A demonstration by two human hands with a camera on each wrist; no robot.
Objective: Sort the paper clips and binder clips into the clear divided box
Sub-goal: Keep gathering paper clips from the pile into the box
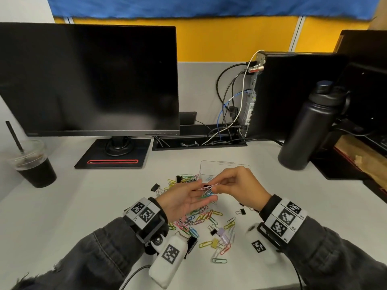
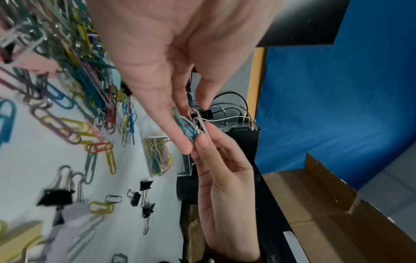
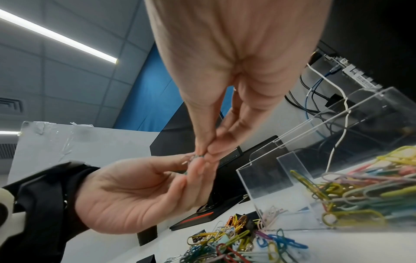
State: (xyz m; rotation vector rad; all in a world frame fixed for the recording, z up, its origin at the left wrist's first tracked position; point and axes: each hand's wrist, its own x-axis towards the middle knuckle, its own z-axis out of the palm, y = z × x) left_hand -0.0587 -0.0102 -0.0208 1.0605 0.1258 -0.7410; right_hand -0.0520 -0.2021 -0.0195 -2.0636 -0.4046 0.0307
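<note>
Above the desk my left hand (image 1: 204, 192) lies palm up and holds a small bunch of blue and green paper clips (image 1: 207, 194) between thumb and fingers. My right hand (image 1: 219, 185) meets it from the right and pinches a pale pink paper clip (image 1: 209, 186) in that bunch. The left wrist view shows the same pinch on the tangled clips (image 2: 191, 126). Just behind the hands stands the clear divided box (image 1: 209, 168); one of its compartments holds several coloured paper clips (image 3: 360, 192). A loose pile of paper clips (image 1: 199, 218) lies under the hands.
Black binder clips (image 1: 155, 187) (image 1: 240, 211), a lilac one (image 1: 222, 233) and a yellow one (image 1: 214, 242) lie among the pile. A monitor (image 1: 90, 80) stands behind, an iced drink cup (image 1: 33, 164) at far left, a black bottle (image 1: 310, 126) at right.
</note>
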